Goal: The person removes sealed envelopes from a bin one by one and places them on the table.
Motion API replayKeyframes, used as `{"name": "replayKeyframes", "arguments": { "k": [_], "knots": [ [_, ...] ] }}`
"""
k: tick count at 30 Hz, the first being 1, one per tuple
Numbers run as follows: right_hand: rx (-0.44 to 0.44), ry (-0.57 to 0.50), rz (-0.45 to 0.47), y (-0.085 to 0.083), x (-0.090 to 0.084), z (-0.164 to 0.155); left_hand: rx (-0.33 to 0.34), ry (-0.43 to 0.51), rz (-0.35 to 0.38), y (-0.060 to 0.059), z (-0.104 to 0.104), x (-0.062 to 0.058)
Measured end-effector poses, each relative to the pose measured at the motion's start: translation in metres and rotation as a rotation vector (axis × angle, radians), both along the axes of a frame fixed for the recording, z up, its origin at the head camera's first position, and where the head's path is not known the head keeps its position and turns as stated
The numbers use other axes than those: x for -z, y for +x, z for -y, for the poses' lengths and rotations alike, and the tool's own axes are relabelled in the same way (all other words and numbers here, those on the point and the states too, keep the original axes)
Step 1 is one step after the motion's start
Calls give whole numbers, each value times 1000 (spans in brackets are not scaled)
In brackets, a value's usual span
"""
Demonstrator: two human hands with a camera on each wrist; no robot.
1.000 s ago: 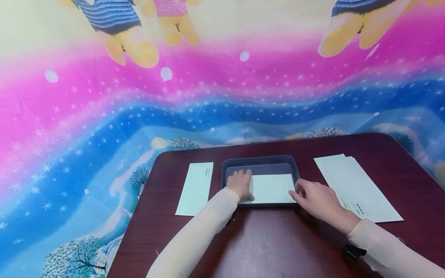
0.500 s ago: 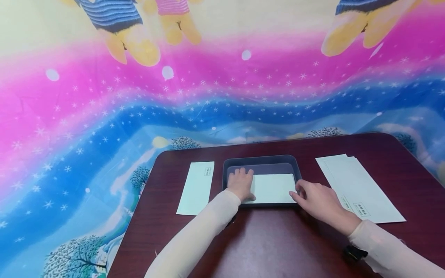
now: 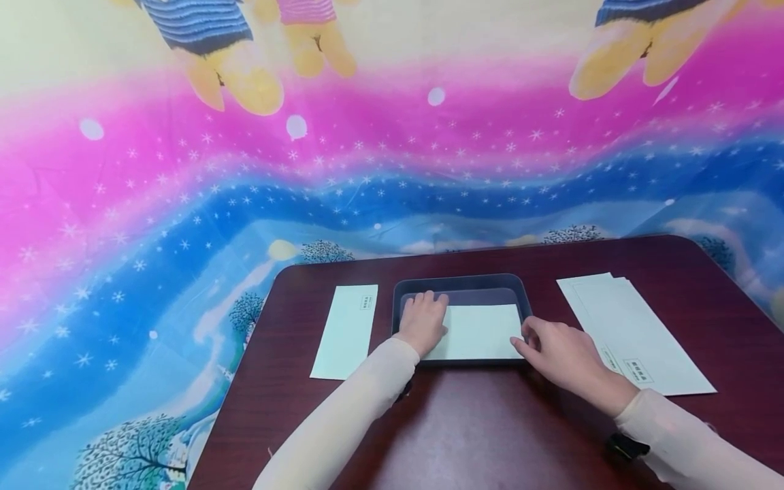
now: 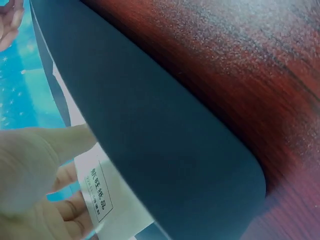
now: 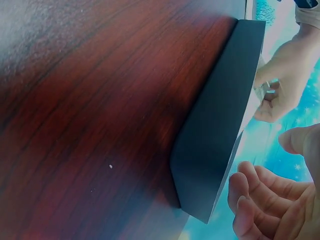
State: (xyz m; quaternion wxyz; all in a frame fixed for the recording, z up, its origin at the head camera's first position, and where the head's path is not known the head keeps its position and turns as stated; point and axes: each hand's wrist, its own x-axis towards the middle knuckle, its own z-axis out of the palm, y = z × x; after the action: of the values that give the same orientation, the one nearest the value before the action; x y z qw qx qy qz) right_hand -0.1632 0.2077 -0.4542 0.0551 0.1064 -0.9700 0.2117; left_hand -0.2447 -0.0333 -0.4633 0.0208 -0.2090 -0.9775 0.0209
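Left hand slid slightly further into the dark tray, fingers laid flat on the white envelope lying inside it, right hand loosely curled at the envelope's right edge, grasp unclear.

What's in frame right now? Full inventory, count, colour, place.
tray: 1, dark grey-blue, centre of the table.
envelope in the tray: 1, white, lying flat inside, printed label at its left end.
envelope on the left: 1, white, flat on the table left of the tray.
stack of envelopes: at least 2, white, fanned on the table right of the tray.
table: 1, dark red-brown wood grain.
backdrop cloth: 1, pink, blue and yellow, behind and left of the table.
left hand: flat on the tray envelope's left end.
right hand: fingers curled at the tray's right near corner, by the envelope's edge.
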Motion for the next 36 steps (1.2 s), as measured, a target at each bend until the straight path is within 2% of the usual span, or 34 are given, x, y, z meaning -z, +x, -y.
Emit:
{"name": "replayKeyframes", "arguments": {
  "k": [3, 11, 28, 36],
  "knots": [
    [-1, 3, 0, 0, 0, 1, 7, 37, -8, -2, 0, -2],
    [-11, 8, -6, -2, -2, 1, 52, 119, -95, -5, 2, -8],
    [-35, 3, -31, -5, -6, 9, 31, 370, -36, -6, 9, -32],
    [-26, -15, -36, -9, -9, 12, 8, 473, -43, -4, 16, -33]
  ]
}}
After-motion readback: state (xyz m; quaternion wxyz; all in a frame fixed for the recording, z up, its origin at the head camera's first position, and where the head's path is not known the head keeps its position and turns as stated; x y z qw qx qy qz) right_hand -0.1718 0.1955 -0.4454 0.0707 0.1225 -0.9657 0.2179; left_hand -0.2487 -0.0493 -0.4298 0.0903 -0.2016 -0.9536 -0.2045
